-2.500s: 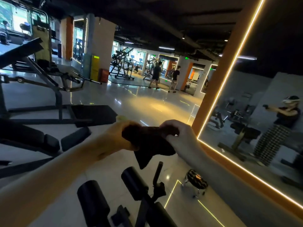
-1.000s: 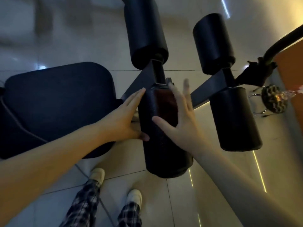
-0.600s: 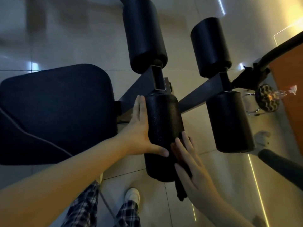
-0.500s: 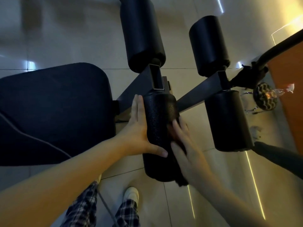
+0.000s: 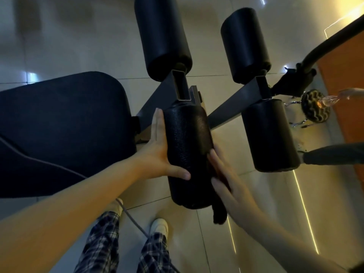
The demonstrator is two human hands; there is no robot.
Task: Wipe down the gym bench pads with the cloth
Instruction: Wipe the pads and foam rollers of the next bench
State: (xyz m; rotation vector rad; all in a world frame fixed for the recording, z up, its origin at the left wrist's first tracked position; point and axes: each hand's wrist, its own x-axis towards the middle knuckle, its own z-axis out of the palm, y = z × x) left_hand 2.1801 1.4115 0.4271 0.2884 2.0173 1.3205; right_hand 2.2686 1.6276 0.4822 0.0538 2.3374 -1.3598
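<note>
Glossy tiled floor [image 5: 59, 46], dim gym light. Left hand [image 5: 159, 154] lies flat on the left side of the near roller pad [image 5: 187, 146], fingers straight and together, thumb across its front. Right hand [image 5: 230, 184], fingers straight, presses the dark cloth [image 5: 218, 213] against the pad's right side. The cloth's tail hangs below the pad's end. Seat pad [image 5: 63, 131] is at left.

Seat pad [image 5: 65, 131]: left of the near roller pad [image 5: 187, 146].
Left hand [image 5: 157, 156]: against that roller's left side.
Cloth [image 5: 218, 213]: between right hand [image 5: 230, 186] and the roller's right side.
Second roller [image 5: 269, 134]: further right, apart.
Far rollers [image 5: 161, 36]: behind both.
</note>
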